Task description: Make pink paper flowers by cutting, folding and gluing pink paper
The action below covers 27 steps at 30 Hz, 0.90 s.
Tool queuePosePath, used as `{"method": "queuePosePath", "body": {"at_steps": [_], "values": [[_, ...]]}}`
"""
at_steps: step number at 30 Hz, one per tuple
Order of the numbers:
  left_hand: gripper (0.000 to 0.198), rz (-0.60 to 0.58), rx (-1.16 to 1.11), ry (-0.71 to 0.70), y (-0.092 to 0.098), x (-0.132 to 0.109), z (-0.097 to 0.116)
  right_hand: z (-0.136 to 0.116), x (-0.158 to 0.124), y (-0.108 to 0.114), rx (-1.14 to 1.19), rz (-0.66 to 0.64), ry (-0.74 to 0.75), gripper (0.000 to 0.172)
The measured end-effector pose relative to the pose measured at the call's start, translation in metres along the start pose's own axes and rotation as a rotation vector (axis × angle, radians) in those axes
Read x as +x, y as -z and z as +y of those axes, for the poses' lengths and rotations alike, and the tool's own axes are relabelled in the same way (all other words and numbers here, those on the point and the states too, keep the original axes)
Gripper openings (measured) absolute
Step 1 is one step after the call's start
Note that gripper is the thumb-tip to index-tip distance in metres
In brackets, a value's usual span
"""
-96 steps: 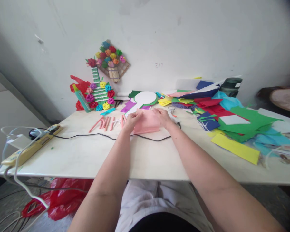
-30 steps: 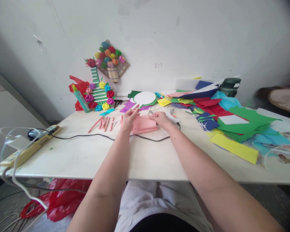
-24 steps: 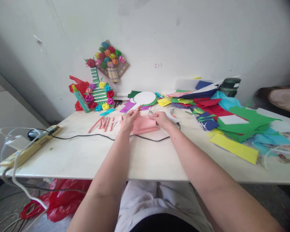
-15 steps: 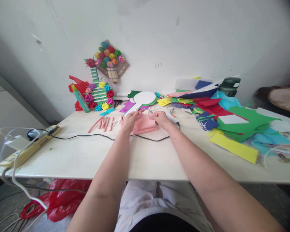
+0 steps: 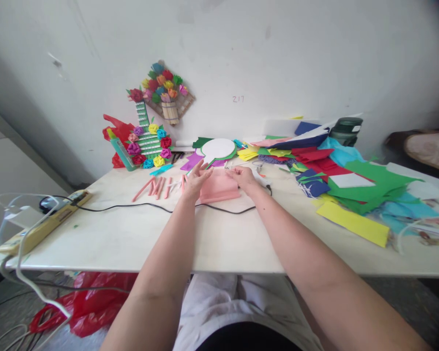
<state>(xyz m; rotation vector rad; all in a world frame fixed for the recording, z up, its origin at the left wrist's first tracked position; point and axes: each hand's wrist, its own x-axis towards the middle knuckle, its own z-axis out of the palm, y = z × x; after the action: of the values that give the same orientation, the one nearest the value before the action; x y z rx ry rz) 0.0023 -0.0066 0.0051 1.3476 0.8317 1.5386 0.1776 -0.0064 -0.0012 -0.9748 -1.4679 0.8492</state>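
Note:
A pink sheet lies on the white table between my hands, with a fold along its near edge. My left hand is at the sheet's left edge, fingers apart and raised. At the upper right corner of the sheet, my right hand has its thumb and fingertips pinched together on the paper. Several rolled pink sticks lie left of my left hand. Behind the sheet is a white round cutout with a green rim and a narrow handle.
A black cable crosses the table from a yellow power strip. A green glue bottle and a paper flower decoration stand back left. Coloured sheets are heaped right, near a dark jar.
My left hand has opened and lifted its fingers off the pink sheet. The sheet shows more of its surface, while my right hand stays at its upper right.

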Motion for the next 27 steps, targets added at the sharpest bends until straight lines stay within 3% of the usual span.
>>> {"method": "queuePosePath", "body": {"at_steps": [5, 15, 21, 27], "values": [[0.042, -0.005, 0.016, 0.204, 0.002, 0.0, -0.008, -0.001, -0.001, 0.0, 0.005, 0.011, 0.002, 0.041], [0.037, 0.041, 0.013, 0.115, 0.007, 0.003, -0.018, 0.001, -0.002, 0.003, 0.018, 0.009, -0.096, 0.038], [0.037, 0.113, 0.167, 0.107, 0.0, -0.001, -0.021, -0.002, -0.004, -0.001, -0.093, 0.097, -0.083, 0.036], [0.033, 0.187, 0.244, 0.166, -0.013, -0.013, -0.007, 0.003, 0.0, 0.001, -0.252, 0.254, -0.047, 0.034]]}}
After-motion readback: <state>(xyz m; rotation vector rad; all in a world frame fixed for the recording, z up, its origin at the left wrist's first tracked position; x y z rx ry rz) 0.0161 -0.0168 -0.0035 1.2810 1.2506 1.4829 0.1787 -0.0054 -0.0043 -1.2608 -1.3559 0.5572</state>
